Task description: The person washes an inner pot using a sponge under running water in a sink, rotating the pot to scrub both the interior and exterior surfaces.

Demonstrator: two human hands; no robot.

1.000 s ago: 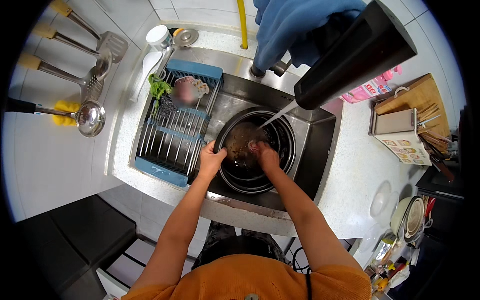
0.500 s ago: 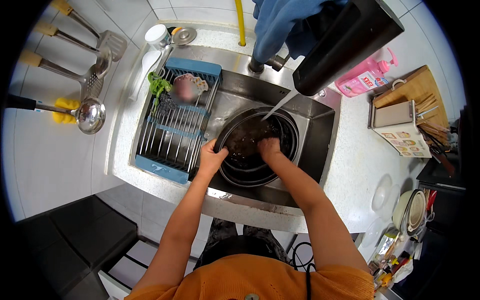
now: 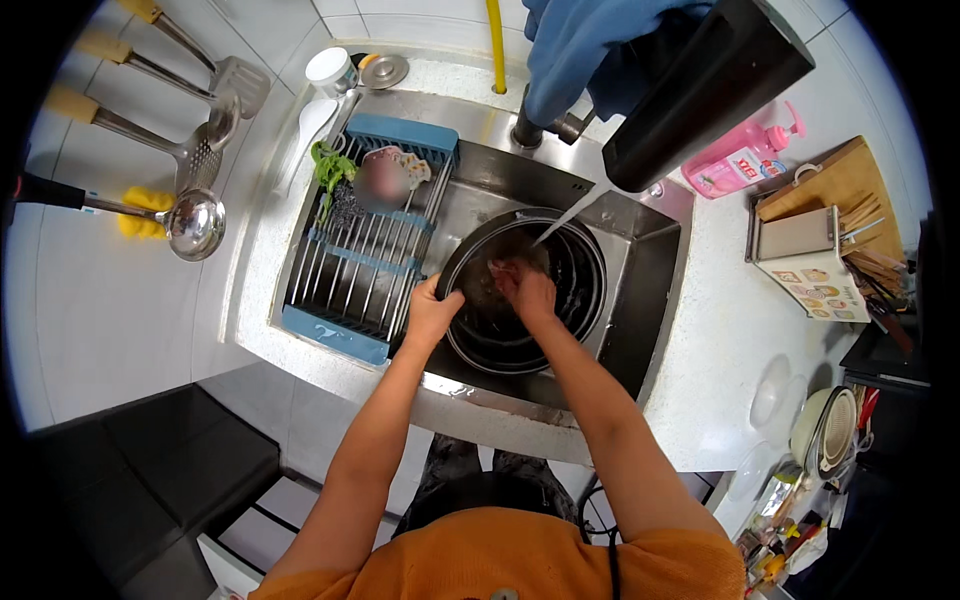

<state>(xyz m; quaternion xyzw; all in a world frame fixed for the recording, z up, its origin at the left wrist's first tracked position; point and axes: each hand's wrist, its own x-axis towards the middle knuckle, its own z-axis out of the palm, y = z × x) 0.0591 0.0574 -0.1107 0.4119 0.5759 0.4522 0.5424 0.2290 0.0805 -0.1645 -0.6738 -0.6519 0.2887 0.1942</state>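
Note:
A round dark pot (image 3: 578,300) stands in the steel sink (image 3: 640,270), with murky water in it. My left hand (image 3: 432,310) is closed on its left rim, thumb over the inside edge. Inside the pot, my right hand (image 3: 528,290) is curled near the water, its fingertips pressed together beside something pinkish. Whether that is a held thing or wet fingers is unclear. A thin stream of water (image 3: 570,215) runs from the black tap spout (image 3: 700,105) into the pot, just beyond my right hand.
A blue-ended drain rack (image 3: 335,335) spans the sink's left side, holding green leaves (image 3: 330,170) and a pinkish blurred item (image 3: 382,185). A pink pump bottle (image 3: 735,165) and chopstick holder (image 3: 800,235) stand right. Ladles (image 3: 195,225) hang left; a blue cloth (image 3: 585,55) drapes behind.
My right hand has moved left and rises from the water with its fingers bunched. My left hand stays on the pot's rim. The whole view has shifted slightly.

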